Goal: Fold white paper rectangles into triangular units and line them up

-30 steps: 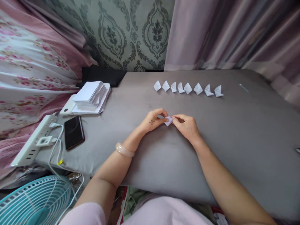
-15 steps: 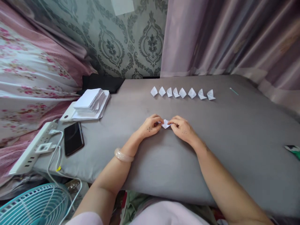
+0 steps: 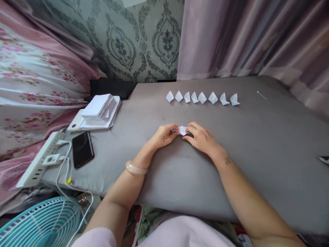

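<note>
A small folded white paper (image 3: 182,130) is held between my two hands over the middle of the grey-covered table (image 3: 185,164). My left hand (image 3: 166,136) pinches its left end between thumb and fingers. At the right end, my right hand (image 3: 202,136) grips it the same way, with the thumb below and the fingers above. The fingertips hide both ends of the paper. Farther back stands a row of several folded white paper pieces (image 3: 202,98), shaped like little boats, some turned differently from others.
To the left lie a stack of white paper (image 3: 96,109), a black phone (image 3: 82,150) and a white power strip (image 3: 41,157) with cables. A turquoise fan (image 3: 43,223) stands by the near left edge. A thin stick (image 3: 261,95) lies far right.
The folded paper has tilted and looks more opened at the top. My right hand's fingers have spread around its end, with the thumb lower. The view has shifted slightly.
</note>
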### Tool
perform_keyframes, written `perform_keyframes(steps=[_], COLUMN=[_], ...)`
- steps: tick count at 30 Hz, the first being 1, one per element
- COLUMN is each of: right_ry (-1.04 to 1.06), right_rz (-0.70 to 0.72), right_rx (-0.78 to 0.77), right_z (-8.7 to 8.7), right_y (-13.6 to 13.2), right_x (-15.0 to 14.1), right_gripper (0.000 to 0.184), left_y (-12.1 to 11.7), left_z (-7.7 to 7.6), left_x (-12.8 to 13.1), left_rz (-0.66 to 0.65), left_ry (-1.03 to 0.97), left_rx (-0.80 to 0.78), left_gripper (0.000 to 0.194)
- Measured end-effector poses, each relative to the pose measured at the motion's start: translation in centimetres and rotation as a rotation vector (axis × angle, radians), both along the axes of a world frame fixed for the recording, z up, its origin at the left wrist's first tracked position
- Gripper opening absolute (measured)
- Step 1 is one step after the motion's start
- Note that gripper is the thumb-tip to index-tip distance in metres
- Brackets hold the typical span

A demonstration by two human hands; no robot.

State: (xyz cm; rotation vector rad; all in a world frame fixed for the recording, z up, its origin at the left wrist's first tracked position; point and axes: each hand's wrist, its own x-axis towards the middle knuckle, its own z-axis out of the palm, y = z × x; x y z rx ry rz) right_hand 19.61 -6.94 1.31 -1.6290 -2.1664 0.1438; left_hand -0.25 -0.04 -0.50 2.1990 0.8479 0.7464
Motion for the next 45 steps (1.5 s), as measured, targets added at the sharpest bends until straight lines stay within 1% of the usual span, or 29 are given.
perform_keyframes(steps=[2,5,8,10,12,17,22,27,31,36,40,45], right_ry=[0.044,0.102,0.159,0.195,0.238,0.374,0.484,0.564,0.623,0.745,0.871,1.003], right_rz=[-0.026,-0.025,0.000,0.007,0.000,-0.070,-0.053,-0.095,-0.140,-0.205,-0.184,-0.185], right_rx=[0.015,0.058,0.106,0.122,0.115,0.027,-0.028,-0.151,-0.268,-0.334,-0.395,-0.495], right_z=[0.1,0.0,-0.3,-0.5,-0.5,-0.5,-0.8,-0.1,0.5,0.5,0.1,-0.2], right_y=[0.0,-0.1,-0.1,0.0,0.1,0.1,0.2,-0.1,-0.3,-0.3,-0.1,0.0], right_x=[-0.1,-0.2,-0.2,-0.3,-0.3,-0.4,-0.6,-0.8,-1.1,-1.6,-1.7,-1.9], right_gripper=[0.012,0.010,0.009,0.011,0.013,0.016,0.017,0.018,0.024,0.029,0.028,0.032], left_y=[0.0,-0.1,-0.2,-0.2,-0.3,-0.7,-0.9,-1.1,-1.1,-0.9,-0.8,-1.0], left_z=[-0.1,-0.3,-0.5,-0.4,-0.2,0.6,1.0,1.3,1.5,1.3,1.3,1.6], left_x=[0.1,0.3,0.8,1.0,1.1,1.2,1.2,1.3,1.3,1.0,0.9,1.2], left_rz=[0.022,0.004,-0.019,-0.008,0.017,0.057,0.047,0.059,0.089,0.116,0.143,0.229], left_ry=[-0.103,-0.265,-0.397,-0.452,-0.488,-0.547,-0.568,-0.589,-0.593,-0.554,-0.588,-0.675], left_rx=[-0.138,-0.311,-0.423,-0.468,-0.500,-0.581,-0.641,-0.668,-0.698,-0.730,-0.782,-0.820], left_gripper=[0.018,0.023,0.026,0.027,0.027,0.028,0.030,0.030,0.033,0.033,0.033,0.033])
